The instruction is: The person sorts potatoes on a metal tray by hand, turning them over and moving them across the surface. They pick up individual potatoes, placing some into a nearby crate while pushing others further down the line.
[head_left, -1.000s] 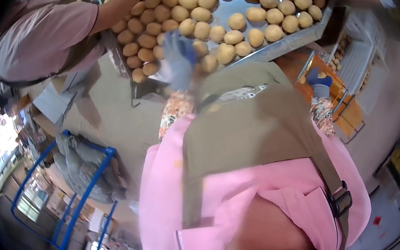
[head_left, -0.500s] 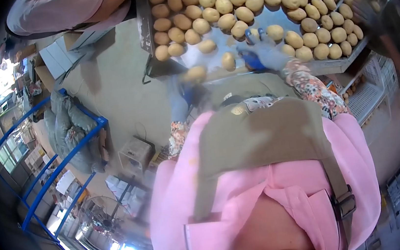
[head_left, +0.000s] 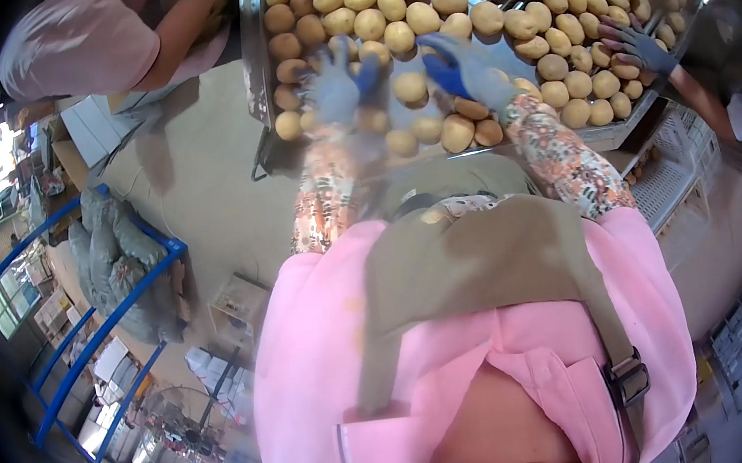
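Many potatoes lie on a metal sorting table in front of me. My left hand, in a grey-blue glove, is over the table's left part among the potatoes, fingers spread and somewhat blurred. My right hand, gloved alike, reaches over the middle with its fingers stretched out and no potato visibly gripped. Between the hands lies a single potato. Nearer to me, several potatoes sit by the table's front edge, one of them close under my right palm.
A co-worker's gloved hand rests on potatoes at the right. Another person's arm is at the upper left. Plastic crates stand below the table's right side. A blue-framed cart with filled sacks stands left.
My left hand has moved from below the front edge up over the table. My right hand has shifted slightly up. More potatoes now lie near the front edge; a co-worker's hand shows clearly at right.
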Demonstrator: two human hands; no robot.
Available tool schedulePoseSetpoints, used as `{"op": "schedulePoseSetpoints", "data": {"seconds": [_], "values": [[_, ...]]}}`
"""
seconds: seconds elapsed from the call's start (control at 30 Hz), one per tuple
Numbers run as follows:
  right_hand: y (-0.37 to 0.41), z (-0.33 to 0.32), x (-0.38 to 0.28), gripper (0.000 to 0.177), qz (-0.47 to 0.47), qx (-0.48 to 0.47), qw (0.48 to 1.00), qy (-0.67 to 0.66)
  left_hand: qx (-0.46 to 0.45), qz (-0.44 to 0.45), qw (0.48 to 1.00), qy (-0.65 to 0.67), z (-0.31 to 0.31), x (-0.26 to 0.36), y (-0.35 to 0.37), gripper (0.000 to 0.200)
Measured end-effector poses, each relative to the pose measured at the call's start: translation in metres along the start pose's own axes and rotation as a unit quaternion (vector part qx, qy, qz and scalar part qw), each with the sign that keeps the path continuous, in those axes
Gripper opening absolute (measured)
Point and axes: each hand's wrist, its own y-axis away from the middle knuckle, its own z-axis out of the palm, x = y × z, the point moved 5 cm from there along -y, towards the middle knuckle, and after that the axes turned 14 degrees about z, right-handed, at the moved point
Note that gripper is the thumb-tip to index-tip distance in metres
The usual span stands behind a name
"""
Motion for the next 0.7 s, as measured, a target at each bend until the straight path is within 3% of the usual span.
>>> {"op": "schedulePoseSetpoints", "data": {"seconds": [0.03, 0.1, 0.17, 0.2, 0.23, 0.3, 0.37, 0.4, 0.43, 0.47, 0.5, 0.53, 0.6, 0.7], "values": [[0.007, -0.024, 0.007, 0.040, 0.022, 0.030, 0.977, 0.208, 0.018, 0.027, 0.992, -0.118, -0.001, 0.027, 0.019, 0.062], [0.045, -0.049, 0.043, 0.046, -0.004, 0.043, 0.962, 0.271, 0.078, 0.141, 0.977, -0.143, -0.024, 0.065, 0.060, 0.060], [0.082, -0.045, 0.075, 0.050, -0.022, -0.016, 0.933, 0.360, -0.002, 0.135, 0.979, -0.156, 0.049, 0.018, 0.062, 0.068], [0.094, -0.041, 0.072, 0.050, -0.016, -0.017, 0.933, 0.358, -0.025, 0.143, 0.987, -0.072, 0.036, 0.032, 0.085, 0.062], [0.103, -0.038, 0.068, 0.052, -0.012, -0.007, 0.921, 0.389, -0.028, 0.143, 0.987, -0.071, 0.037, 0.035, 0.100, 0.062], [0.108, -0.024, 0.060, 0.054, -0.001, 0.002, 0.907, 0.421, -0.087, 0.060, 0.987, -0.118, 0.050, 0.029, 0.125, 0.059], [0.100, -0.003, 0.048, 0.051, 0.061, 0.011, 0.958, 0.280, 0.016, 0.031, 0.999, -0.013, 0.072, -0.002, 0.144, 0.059], [0.090, 0.015, 0.036, 0.048, 0.100, -0.106, 0.968, 0.204, 0.069, 0.037, 0.997, -0.017, 0.076, -0.015, 0.151, 0.061], [0.079, 0.035, 0.016, 0.044, 0.134, -0.222, 0.959, 0.119, 0.031, -0.001, 0.998, -0.059, 0.074, -0.022, 0.153, 0.065], [0.071, 0.054, -0.006, 0.038, 0.113, -0.291, 0.939, 0.146, 0.004, -0.017, 0.985, -0.173, 0.074, -0.029, 0.152, 0.069], [0.063, 0.105, 0.017, 0.038, -0.067, -0.122, 0.990, -0.027, -0.020, -0.053, 0.981, -0.186, 0.069, -0.037, 0.147, 0.072], [0.060, 0.101, -0.027, 0.039, 0.075, -0.274, 0.936, -0.208, -0.027, -0.057, 0.981, -0.186, 0.063, -0.048, 0.146, 0.073], [0.061, 0.105, -0.069, 0.043, -0.152, -0.265, 0.942, -0.137, -0.018, -0.026, 0.972, -0.233, 0.059, -0.057, 0.146, 0.079], [0.045, 0.075, -0.077, 0.041, -0.134, -0.237, 0.954, -0.127, 0.004, -0.018, 0.988, -0.154, 0.057, -0.056, 0.158, 0.080]]}}
